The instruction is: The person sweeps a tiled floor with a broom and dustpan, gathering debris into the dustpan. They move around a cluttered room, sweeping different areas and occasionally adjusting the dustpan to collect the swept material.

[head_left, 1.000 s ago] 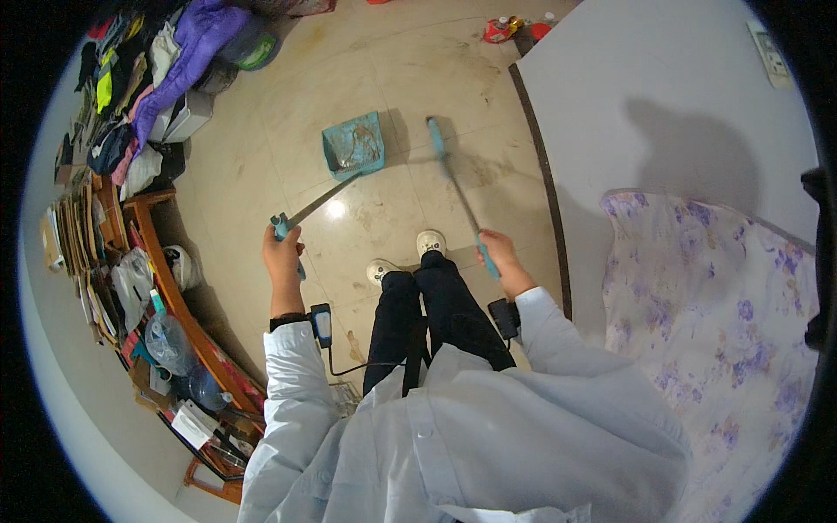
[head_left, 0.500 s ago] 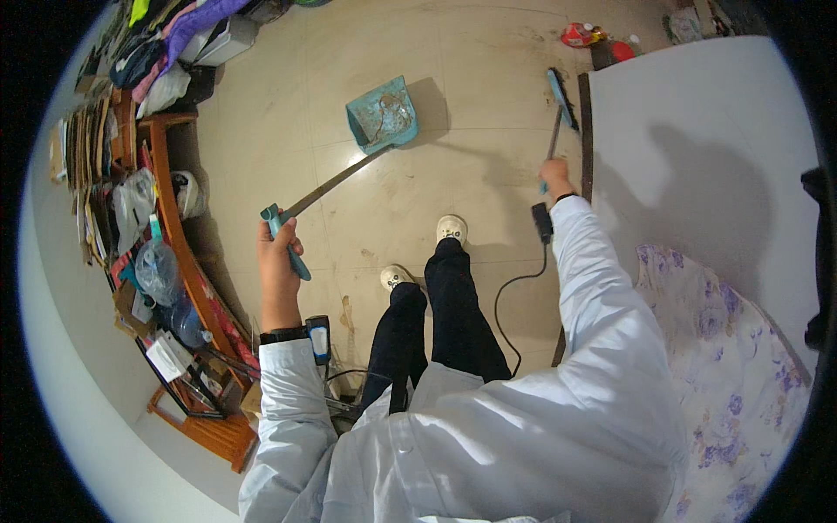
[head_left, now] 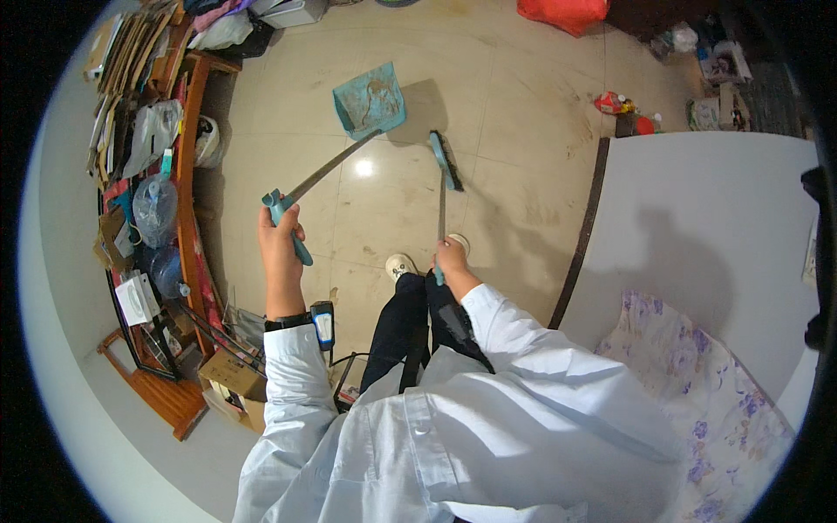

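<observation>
My left hand [head_left: 281,237] is closed on the teal grip of the long-handled dustpan [head_left: 364,98], whose pan rests on the tiled floor ahead of me, with dirt on it. My right hand [head_left: 450,257] grips the teal-ended handle of a broom [head_left: 443,159]. The broom's dark-bristled head lies on the floor a little right of and nearer than the pan, apart from it. My white shoes show just beyond my legs, one partly behind my right hand.
A wooden rack [head_left: 188,148] with cardboard, bags and bottles lines the left, with a box [head_left: 228,380] near me. A light board [head_left: 671,183] with dark edge and floral cloth [head_left: 684,375] is at right. A red bag [head_left: 561,10] and small items lie beyond.
Since half a second ago, the broom and my right hand have moved left from beside the board's edge toward the pan. The view has also shifted, showing more of the far floor.
</observation>
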`<move>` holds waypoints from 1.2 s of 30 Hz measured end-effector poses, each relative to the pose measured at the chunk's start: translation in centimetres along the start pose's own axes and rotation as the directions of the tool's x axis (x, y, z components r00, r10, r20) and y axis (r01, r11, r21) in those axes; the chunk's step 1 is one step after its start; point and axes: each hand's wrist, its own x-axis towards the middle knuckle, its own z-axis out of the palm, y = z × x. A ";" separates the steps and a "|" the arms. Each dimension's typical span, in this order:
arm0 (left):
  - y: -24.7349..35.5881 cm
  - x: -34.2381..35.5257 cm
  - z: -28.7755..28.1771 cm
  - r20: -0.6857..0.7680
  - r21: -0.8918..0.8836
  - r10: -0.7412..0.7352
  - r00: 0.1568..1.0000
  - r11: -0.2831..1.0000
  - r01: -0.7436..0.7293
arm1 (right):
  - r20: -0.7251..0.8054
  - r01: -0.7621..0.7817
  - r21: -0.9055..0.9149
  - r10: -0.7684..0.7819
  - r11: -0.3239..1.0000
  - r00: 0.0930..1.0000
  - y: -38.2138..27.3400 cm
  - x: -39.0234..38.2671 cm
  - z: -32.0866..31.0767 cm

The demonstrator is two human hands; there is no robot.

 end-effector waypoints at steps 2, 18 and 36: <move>0.2 0.2 -1.6 -0.012 -0.025 0.024 1.000 0.999 -0.024 | 0.024 -0.041 0.063 0.039 0.997 0.999 -1.6 -1.0 -0.4; 1.0 13.2 -12.1 -0.062 -0.095 -0.056 0.997 0.994 0.050 | 0.396 -0.248 -0.063 0.252 0.967 0.883 -7.5 -2.9 15.1; 6.0 30.1 -25.0 -0.090 -0.101 -0.071 0.993 0.993 0.061 | 0.484 -0.429 0.214 0.286 0.878 0.827 -17.4 9.2 20.2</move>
